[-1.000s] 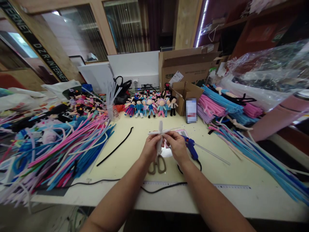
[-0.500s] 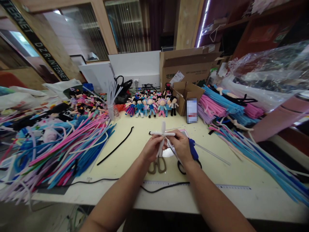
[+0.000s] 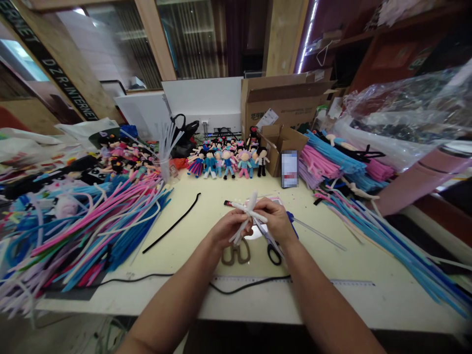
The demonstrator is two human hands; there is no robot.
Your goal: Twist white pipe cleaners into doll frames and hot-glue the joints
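Both my hands meet over the middle of the yellow table (image 3: 199, 246). My left hand (image 3: 225, 228) is closed around the lower part of a white pipe-cleaner cross figure (image 3: 248, 211), which is tilted to the right. My right hand (image 3: 275, 220) pinches the figure's right arm and also has black-handled scissors (image 3: 271, 245) hanging under its fingers. Tan-handled scissors (image 3: 236, 253) lie on the table right below my hands. A blue glue gun (image 3: 291, 219) lies just behind my right hand, mostly hidden.
Heaps of coloured pipe cleaners fill the left (image 3: 84, 221) and right (image 3: 372, 216) sides. A row of small dolls (image 3: 228, 162), a phone (image 3: 289, 168) and cardboard boxes (image 3: 283, 105) stand at the back. A black pipe cleaner (image 3: 173, 223), a black cable (image 3: 236, 287) and a ruler (image 3: 332, 282) lie nearby.
The white figure has tilted from upright to leaning right. My right hand has taken up the black-handled scissors, which were not seen a second ago. The view shifted slightly.
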